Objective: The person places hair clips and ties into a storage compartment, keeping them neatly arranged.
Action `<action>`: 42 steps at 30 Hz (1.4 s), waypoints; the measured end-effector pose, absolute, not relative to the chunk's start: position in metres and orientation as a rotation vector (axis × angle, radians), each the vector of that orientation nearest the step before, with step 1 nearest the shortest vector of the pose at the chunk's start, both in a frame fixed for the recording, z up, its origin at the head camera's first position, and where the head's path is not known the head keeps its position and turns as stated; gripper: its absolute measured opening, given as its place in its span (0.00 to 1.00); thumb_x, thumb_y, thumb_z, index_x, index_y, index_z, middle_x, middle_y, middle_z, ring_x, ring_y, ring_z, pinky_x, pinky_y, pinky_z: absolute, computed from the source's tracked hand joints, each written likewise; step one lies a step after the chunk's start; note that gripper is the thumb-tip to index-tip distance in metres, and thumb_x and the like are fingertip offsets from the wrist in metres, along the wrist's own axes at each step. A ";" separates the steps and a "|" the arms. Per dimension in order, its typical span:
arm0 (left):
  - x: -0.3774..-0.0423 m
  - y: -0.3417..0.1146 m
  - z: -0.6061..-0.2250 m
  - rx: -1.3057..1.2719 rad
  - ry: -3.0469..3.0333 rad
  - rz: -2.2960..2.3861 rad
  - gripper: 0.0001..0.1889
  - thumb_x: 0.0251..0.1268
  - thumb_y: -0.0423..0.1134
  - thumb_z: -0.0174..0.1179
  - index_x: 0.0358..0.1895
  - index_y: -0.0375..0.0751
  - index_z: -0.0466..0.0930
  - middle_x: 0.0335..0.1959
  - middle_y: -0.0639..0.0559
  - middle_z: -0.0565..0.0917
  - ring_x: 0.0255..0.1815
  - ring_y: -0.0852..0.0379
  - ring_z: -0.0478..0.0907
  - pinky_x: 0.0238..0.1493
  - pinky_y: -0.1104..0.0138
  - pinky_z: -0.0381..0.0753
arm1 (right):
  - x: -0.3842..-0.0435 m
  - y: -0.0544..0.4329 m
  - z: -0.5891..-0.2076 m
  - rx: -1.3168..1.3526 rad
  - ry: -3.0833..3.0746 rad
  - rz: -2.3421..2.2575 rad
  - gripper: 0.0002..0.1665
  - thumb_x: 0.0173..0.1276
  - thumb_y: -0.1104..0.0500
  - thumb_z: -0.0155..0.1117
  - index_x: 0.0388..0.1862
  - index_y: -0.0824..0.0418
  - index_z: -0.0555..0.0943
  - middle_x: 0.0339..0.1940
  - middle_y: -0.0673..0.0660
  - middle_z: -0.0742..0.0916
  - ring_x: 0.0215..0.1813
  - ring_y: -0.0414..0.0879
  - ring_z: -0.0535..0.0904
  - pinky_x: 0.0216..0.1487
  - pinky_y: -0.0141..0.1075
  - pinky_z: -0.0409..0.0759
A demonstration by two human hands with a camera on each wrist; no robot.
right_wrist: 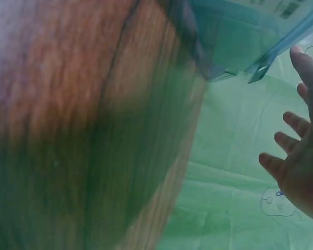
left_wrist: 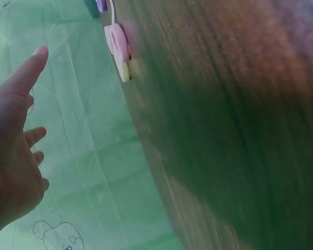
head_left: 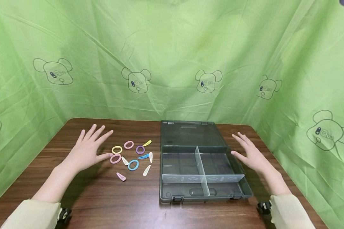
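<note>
My left hand [head_left: 86, 150] hovers with spread fingers just left of a loose group of hair ties and snap clips. Its thumb tip overlaps a pink hair tie [head_left: 116, 163] in the head view. Around it lie a yellow hair tie [head_left: 113, 152], a blue one [head_left: 138, 165], a purple one [head_left: 137, 150] and another pink one [head_left: 132, 147]. Among the snap clips are a pink one [head_left: 121, 176], a blue one [head_left: 143, 156] and several white ones. My right hand [head_left: 251, 154], fingers extended and holding nothing, is beside the right wall of a dark clear divided box [head_left: 161, 187].
The box's hinged lid [head_left: 192, 135] lies back, laid open. White dividers [head_left: 200, 160] split its inside into several compartments. Everything stands on a brown wooden table [head_left: 117, 206]. A green curtain [head_left: 172, 98] with bear drawings encloses the far edge and sides.
</note>
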State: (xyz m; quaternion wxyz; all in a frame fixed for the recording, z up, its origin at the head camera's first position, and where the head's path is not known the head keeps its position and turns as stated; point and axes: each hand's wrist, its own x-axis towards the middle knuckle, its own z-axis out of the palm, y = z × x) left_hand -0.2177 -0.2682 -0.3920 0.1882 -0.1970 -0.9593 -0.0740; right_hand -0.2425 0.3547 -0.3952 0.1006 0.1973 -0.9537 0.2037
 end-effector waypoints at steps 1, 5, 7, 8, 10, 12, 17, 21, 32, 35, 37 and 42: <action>-0.220 -0.268 -0.392 -0.566 -2.701 -0.220 0.45 0.49 0.60 0.66 0.72 0.57 0.56 0.72 0.38 0.58 0.75 0.37 0.43 0.68 0.37 0.36 | -0.245 0.356 -0.397 0.609 -2.816 0.622 0.43 0.65 0.48 0.63 0.75 0.45 0.55 0.76 0.60 0.56 0.74 0.65 0.49 0.59 0.69 0.56; -0.230 -0.267 -0.396 -0.609 -2.715 -0.252 0.45 0.49 0.58 0.67 0.72 0.57 0.57 0.70 0.37 0.60 0.73 0.34 0.46 0.66 0.35 0.38 | -0.255 0.360 -0.405 0.701 -2.812 0.727 0.44 0.63 0.50 0.65 0.74 0.48 0.56 0.75 0.61 0.59 0.72 0.65 0.55 0.60 0.65 0.59; -0.236 -0.267 -0.398 -0.627 -2.732 -0.261 0.45 0.49 0.58 0.67 0.72 0.58 0.56 0.70 0.37 0.61 0.73 0.33 0.47 0.66 0.34 0.39 | -0.259 0.361 -0.408 0.714 -2.822 0.809 0.44 0.62 0.51 0.66 0.74 0.49 0.57 0.74 0.60 0.62 0.71 0.63 0.57 0.61 0.62 0.60; -0.238 -0.267 -0.399 -0.639 -2.746 -0.270 0.45 0.49 0.58 0.67 0.72 0.58 0.56 0.70 0.37 0.61 0.72 0.32 0.47 0.65 0.34 0.39 | -0.261 0.362 -0.410 0.714 -2.831 0.841 0.44 0.62 0.50 0.67 0.74 0.49 0.58 0.73 0.59 0.63 0.71 0.63 0.58 0.62 0.62 0.60; -0.243 -0.267 -0.402 -0.665 -2.779 -0.292 0.45 0.50 0.58 0.67 0.72 0.58 0.56 0.71 0.37 0.60 0.72 0.32 0.47 0.65 0.34 0.39 | -0.264 0.364 -0.413 0.697 -2.858 0.898 0.44 0.62 0.49 0.66 0.74 0.48 0.58 0.73 0.57 0.65 0.71 0.60 0.58 0.63 0.60 0.60; -0.248 -0.268 -0.405 -0.690 -2.819 -0.328 0.44 0.51 0.57 0.67 0.72 0.58 0.56 0.71 0.38 0.60 0.73 0.32 0.46 0.66 0.34 0.38 | -0.267 0.365 -0.415 0.692 -2.866 0.940 0.43 0.62 0.49 0.66 0.73 0.50 0.59 0.70 0.57 0.68 0.70 0.59 0.62 0.62 0.58 0.63; -0.254 -0.269 -0.410 -0.722 -2.894 -0.412 0.43 0.51 0.54 0.68 0.71 0.53 0.58 0.71 0.38 0.61 0.72 0.32 0.48 0.65 0.34 0.40 | -0.273 0.368 -0.421 0.703 -2.880 1.026 0.41 0.62 0.50 0.66 0.72 0.56 0.62 0.66 0.62 0.74 0.63 0.58 0.71 0.58 0.56 0.69; -0.259 -0.271 -0.413 -0.753 -2.915 -0.443 0.43 0.50 0.51 0.69 0.70 0.46 0.60 0.68 0.36 0.65 0.69 0.30 0.53 0.64 0.33 0.46 | -0.275 0.371 -0.425 0.683 -2.911 1.069 0.39 0.61 0.50 0.67 0.69 0.57 0.66 0.62 0.61 0.77 0.61 0.57 0.74 0.58 0.54 0.69; -0.278 -0.281 -0.430 -0.906 -2.880 -0.713 0.43 0.52 0.45 0.70 0.69 0.37 0.59 0.58 0.34 0.76 0.60 0.37 0.71 0.62 0.44 0.63 | -0.280 0.377 -0.430 0.581 -2.934 1.459 0.33 0.64 0.56 0.64 0.67 0.57 0.68 0.65 0.63 0.74 0.57 0.53 0.78 0.48 0.35 0.78; -0.282 -0.282 -0.433 -0.929 -2.877 -0.745 0.41 0.52 0.44 0.70 0.68 0.35 0.61 0.53 0.34 0.79 0.58 0.38 0.74 0.61 0.44 0.64 | -0.280 0.378 -0.429 0.537 -2.949 1.598 0.34 0.65 0.54 0.63 0.69 0.57 0.66 0.69 0.63 0.69 0.54 0.46 0.79 0.47 0.40 0.80; -0.284 -0.282 -0.434 -0.923 -2.881 -0.753 0.39 0.51 0.43 0.70 0.66 0.35 0.63 0.50 0.36 0.81 0.56 0.39 0.75 0.60 0.45 0.65 | -0.280 0.379 -0.429 0.497 -2.956 1.668 0.33 0.66 0.54 0.62 0.69 0.55 0.66 0.71 0.62 0.66 0.54 0.43 0.79 0.50 0.43 0.79; -0.290 -0.280 -0.436 -0.882 -2.917 -0.794 0.33 0.50 0.43 0.71 0.60 0.37 0.71 0.43 0.45 0.82 0.49 0.45 0.78 0.55 0.49 0.70 | -0.280 0.382 -0.429 0.434 -2.979 1.742 0.32 0.66 0.53 0.61 0.68 0.53 0.67 0.72 0.61 0.62 0.57 0.47 0.77 0.54 0.48 0.77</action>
